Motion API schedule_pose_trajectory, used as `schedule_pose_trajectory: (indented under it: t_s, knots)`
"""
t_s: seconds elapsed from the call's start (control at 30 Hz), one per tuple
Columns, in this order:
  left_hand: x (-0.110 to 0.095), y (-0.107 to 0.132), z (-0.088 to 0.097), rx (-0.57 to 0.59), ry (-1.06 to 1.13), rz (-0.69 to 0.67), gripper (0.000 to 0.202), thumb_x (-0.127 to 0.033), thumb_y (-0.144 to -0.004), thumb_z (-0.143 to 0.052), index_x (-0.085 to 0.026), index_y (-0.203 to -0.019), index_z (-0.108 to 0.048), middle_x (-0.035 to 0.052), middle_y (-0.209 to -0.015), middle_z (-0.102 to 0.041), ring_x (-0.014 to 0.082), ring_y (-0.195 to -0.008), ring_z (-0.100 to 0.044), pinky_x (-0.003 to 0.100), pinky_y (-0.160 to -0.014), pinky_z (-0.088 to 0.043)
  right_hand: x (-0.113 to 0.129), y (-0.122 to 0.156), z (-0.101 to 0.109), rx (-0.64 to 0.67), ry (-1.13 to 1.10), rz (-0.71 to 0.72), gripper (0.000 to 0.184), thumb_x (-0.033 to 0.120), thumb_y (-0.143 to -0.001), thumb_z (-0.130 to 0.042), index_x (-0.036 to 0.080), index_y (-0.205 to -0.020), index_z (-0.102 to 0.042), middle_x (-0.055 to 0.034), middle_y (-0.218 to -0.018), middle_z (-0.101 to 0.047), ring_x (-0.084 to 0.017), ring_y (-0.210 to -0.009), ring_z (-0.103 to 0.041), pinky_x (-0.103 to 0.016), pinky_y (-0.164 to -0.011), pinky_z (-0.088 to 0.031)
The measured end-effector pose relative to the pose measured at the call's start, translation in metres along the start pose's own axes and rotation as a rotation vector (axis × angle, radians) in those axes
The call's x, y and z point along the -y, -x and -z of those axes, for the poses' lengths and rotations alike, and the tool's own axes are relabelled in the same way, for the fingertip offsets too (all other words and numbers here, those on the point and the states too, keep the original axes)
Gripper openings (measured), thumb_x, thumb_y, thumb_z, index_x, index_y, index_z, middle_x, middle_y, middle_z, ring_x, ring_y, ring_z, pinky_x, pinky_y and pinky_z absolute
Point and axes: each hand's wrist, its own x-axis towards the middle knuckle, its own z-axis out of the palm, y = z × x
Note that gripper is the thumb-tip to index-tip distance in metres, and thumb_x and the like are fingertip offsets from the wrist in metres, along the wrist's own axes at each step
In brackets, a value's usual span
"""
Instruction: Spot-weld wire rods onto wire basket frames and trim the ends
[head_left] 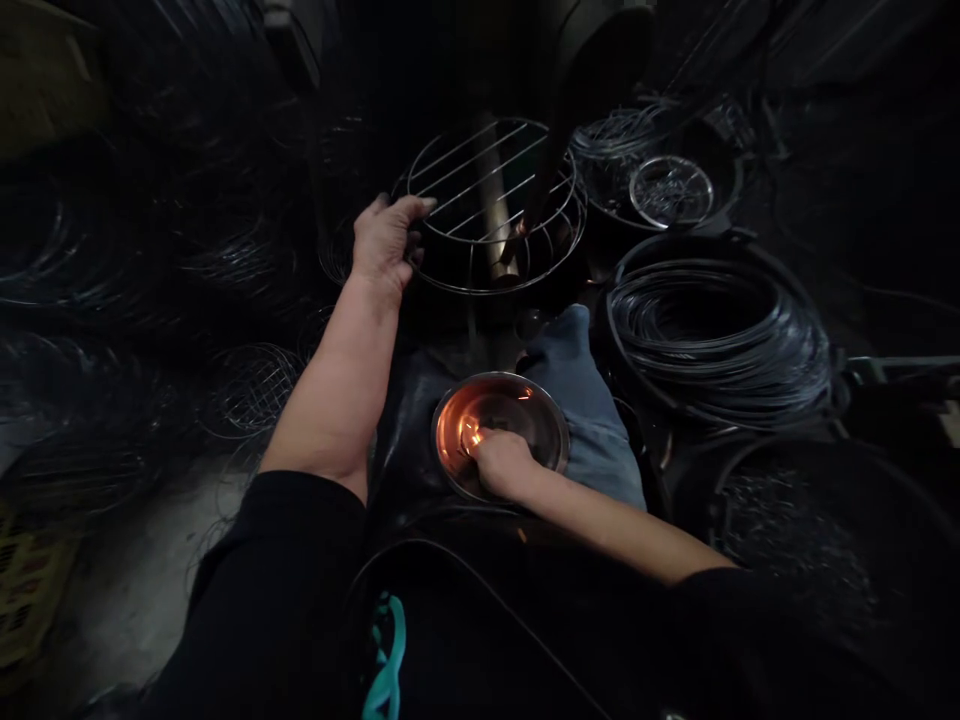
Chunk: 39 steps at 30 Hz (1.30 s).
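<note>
A round wire rack (450, 237), with parallel bars across its top ring and a second ring below, stands in front of me against a metal bar (491, 200). My left hand (386, 238) grips its left edge, thumb on top and fingers curled round the side. On my lap rests a shiny metal bowl (544, 430), lit orange inside. My right hand (506, 465) reaches into it with fingers closed and pointing down. A few small bright pieces show by the fingertips, but what the fingers hold is hidden.
To the right, a tub holds a large wire coil (720, 330). Behind it, a metal ring basket (671, 192) sits among tangled wire. A dark bin of small metal pieces (795, 540) is lower right. Bundled wire racks (259, 390) and a yellow crate (30, 590) are at left.
</note>
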Motion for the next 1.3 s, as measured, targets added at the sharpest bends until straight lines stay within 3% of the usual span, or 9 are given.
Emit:
schedule_pose_trajectory:
  t_s: [0.2,0.4,0.53,0.63,0.73,0.8,0.97,1.13,1.3]
  knots:
    - [-0.006,0.005,0.000,0.042,0.004,0.071,0.065,-0.009,-0.048,-0.081,-0.022,-0.108,-0.059,-0.0024,-0.065,-0.059,0.0138,-0.058,-0.055,0.024,-0.049,-0.033,-0.005,0.003,0.021,0.071,0.036,0.007,0.031,0.013,-0.087,-0.046,0.015,-0.094,-0.076,-0.0141,-0.101,-0.071,-0.025,-0.092,-0.069,-0.029,-0.074,-0.049]
    - [-0.006,0.006,0.000,0.029,0.008,0.072,0.049,-0.007,-0.047,-0.079,-0.020,-0.090,-0.059,-0.0028,-0.060,-0.057,0.0104,-0.051,-0.050,0.022,-0.045,-0.031,-0.016,0.003,0.032,0.123,-0.059,0.080,0.031,0.008,-0.073,-0.061,0.022,-0.096,-0.077,-0.0059,-0.095,-0.075,-0.020,-0.096,-0.069,-0.024,-0.081,-0.048]
    - [-0.006,0.008,0.001,0.023,0.028,0.079,0.045,-0.007,-0.045,-0.080,-0.020,-0.082,-0.057,-0.0031,-0.059,-0.056,0.0109,-0.051,-0.051,0.021,-0.045,-0.029,-0.034,0.010,0.051,-0.174,-0.417,0.198,0.027,0.011,-0.074,-0.062,0.022,-0.094,-0.076,-0.0049,-0.098,-0.075,-0.018,-0.094,-0.068,-0.026,-0.086,-0.049]
    - [-0.006,0.010,0.001,0.020,0.028,0.075,0.043,-0.008,-0.046,-0.079,-0.020,-0.079,-0.055,-0.0041,-0.058,-0.054,0.0098,-0.049,-0.050,0.020,-0.044,-0.027,-0.043,0.007,0.078,-0.585,-0.710,0.260,0.014,0.023,-0.077,-0.066,0.020,-0.088,-0.076,-0.0040,-0.085,-0.073,-0.017,-0.080,-0.068,-0.028,-0.076,-0.053]
    - [-0.007,0.011,0.000,0.020,0.022,0.065,0.040,-0.008,-0.047,-0.078,-0.019,-0.078,-0.054,-0.0043,-0.058,-0.054,0.0082,-0.048,-0.048,0.019,-0.044,-0.028,-0.040,-0.013,0.112,-1.043,-0.881,0.248,0.017,0.033,-0.081,-0.065,0.020,-0.088,-0.074,-0.0027,-0.082,-0.070,-0.015,-0.070,-0.066,-0.029,-0.068,-0.054]
    - [-0.007,0.012,0.001,0.017,0.020,0.062,0.043,-0.008,-0.048,-0.076,-0.018,-0.085,-0.056,-0.0050,-0.058,-0.055,0.0076,-0.047,-0.048,0.018,-0.043,-0.028,-0.035,-0.031,0.131,-1.212,-0.925,0.217,0.018,0.033,-0.081,-0.064,0.020,-0.088,-0.074,-0.0024,-0.082,-0.069,-0.014,-0.066,-0.065,-0.029,-0.066,-0.054]
    - [-0.006,0.023,0.004,-0.038,0.045,0.025,0.058,-0.008,-0.051,-0.077,-0.017,-0.105,-0.058,-0.0064,-0.059,-0.054,0.0076,-0.048,-0.049,0.018,-0.043,-0.028,-0.027,-0.056,0.150,-1.230,-0.816,0.048,0.011,0.027,-0.076,-0.065,0.021,-0.078,-0.074,-0.0018,-0.074,-0.069,-0.016,-0.064,-0.065,-0.029,-0.064,-0.053]
    - [-0.001,0.037,0.008,-0.037,0.055,-0.106,0.039,-0.014,-0.048,-0.080,-0.018,-0.081,-0.058,-0.0070,-0.064,-0.052,0.0055,-0.050,-0.049,0.018,-0.042,-0.029,-0.025,-0.051,0.148,-1.221,-0.833,-0.023,0.015,0.026,-0.076,-0.063,0.020,-0.081,-0.075,-0.0023,-0.070,-0.070,-0.016,-0.060,-0.065,-0.027,-0.059,-0.053]
    - [0.004,0.041,0.006,-0.062,0.075,-0.093,0.041,-0.016,-0.046,-0.081,-0.017,-0.080,-0.058,-0.0061,-0.071,-0.052,0.0046,-0.053,-0.050,0.017,-0.042,-0.030,-0.025,-0.052,0.140,-1.272,-1.016,-0.028,0.020,0.027,-0.076,-0.064,0.015,-0.088,-0.075,-0.0046,-0.079,-0.072,-0.014,-0.052,-0.064,-0.026,-0.054,-0.054]
